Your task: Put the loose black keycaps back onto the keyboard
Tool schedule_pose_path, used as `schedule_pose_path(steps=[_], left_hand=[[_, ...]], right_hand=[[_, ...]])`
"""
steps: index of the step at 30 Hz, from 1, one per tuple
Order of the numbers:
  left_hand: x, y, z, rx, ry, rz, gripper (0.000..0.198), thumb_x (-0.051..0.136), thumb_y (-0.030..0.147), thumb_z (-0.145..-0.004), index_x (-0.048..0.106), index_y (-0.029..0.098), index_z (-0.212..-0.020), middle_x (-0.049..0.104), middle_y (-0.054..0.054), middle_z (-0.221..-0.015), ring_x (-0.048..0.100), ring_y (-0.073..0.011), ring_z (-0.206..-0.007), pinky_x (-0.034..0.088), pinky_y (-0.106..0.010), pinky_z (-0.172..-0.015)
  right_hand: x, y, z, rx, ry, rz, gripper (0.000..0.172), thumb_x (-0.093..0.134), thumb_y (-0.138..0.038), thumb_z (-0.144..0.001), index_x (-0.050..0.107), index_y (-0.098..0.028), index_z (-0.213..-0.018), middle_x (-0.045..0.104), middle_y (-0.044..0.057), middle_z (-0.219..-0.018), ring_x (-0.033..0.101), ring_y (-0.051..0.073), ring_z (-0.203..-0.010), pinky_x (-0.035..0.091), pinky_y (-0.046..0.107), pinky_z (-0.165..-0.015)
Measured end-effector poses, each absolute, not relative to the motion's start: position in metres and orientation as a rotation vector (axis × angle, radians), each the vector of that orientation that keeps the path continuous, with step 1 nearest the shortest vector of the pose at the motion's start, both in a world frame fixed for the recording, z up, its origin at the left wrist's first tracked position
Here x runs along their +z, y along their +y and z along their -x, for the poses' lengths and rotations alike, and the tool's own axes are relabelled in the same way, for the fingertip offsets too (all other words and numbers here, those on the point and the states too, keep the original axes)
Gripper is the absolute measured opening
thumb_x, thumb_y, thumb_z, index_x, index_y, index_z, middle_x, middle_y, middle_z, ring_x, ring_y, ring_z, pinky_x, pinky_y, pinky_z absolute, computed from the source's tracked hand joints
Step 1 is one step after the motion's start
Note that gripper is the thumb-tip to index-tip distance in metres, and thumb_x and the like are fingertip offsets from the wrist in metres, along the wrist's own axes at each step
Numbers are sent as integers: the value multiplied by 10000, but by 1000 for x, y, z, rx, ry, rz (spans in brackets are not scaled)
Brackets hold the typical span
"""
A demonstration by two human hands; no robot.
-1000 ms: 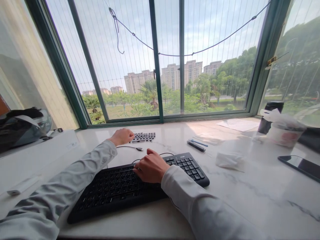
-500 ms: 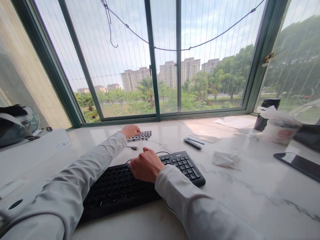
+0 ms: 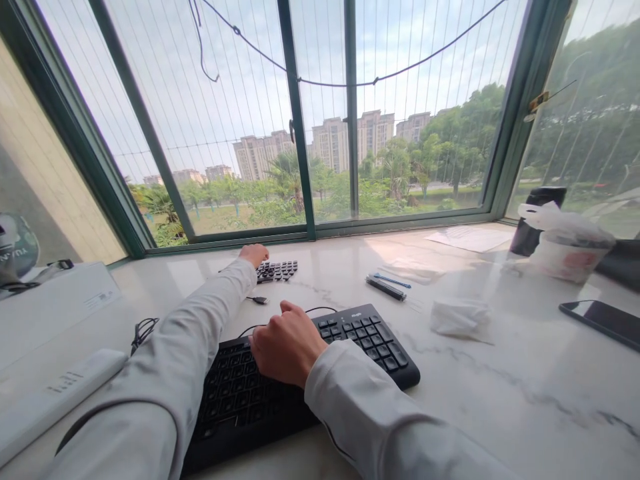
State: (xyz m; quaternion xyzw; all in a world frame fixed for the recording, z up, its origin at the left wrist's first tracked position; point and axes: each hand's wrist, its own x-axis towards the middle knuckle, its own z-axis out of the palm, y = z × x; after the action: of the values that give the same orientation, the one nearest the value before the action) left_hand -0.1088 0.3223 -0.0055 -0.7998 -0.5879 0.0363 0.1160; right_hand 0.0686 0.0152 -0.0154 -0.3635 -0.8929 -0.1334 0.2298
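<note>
A black keyboard lies at an angle in front of me, with keys showing on its number pad. Much of its main part looks like bare key sockets. Over its middle is my right hand, fingers curled in and closed; whatever they may hold is hidden. My left hand reaches far forward to rows of loose black keycaps near the window. Its fingertips are hidden, so I cannot tell if it grips one. A USB plug lies between the keycaps and the keyboard.
A black pen-like tool and a thin blue stick lie right of centre. Beyond are crumpled white tissue, a phone, a bagged cup and a dark cylinder. A white power strip and box sit left.
The view has shifted, showing more of the power strip and a coiled cable at left. My left hand is lower over the near left edge of the keycaps; my right hand stays closed over the keyboard.
</note>
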Motion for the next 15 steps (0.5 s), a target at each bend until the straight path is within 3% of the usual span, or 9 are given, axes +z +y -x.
schedule_pose_path(steps=[8,15], left_hand=[[-9,337,106,93,-1728,2324,263,647,410,-746,723,233,-924,704,-97,-997,620,-213,-981,422,-258,-851],[-4,347,107,126,-1737,2335,235,677,346,-721,723,273,-940,662,-82,-1136,602,-225,-1010,422,-283,-868]], right_hand=[[-17,15,-66,-352,-2468,959,232,491,-217,-798,674,-187,-657,680,51,-615,567,138,-508,334,331,-745],[-15,15,-68,-398,-2486,953,243,484,-188,-805,647,-163,-628,667,52,-579,509,109,-439,309,305,-682]])
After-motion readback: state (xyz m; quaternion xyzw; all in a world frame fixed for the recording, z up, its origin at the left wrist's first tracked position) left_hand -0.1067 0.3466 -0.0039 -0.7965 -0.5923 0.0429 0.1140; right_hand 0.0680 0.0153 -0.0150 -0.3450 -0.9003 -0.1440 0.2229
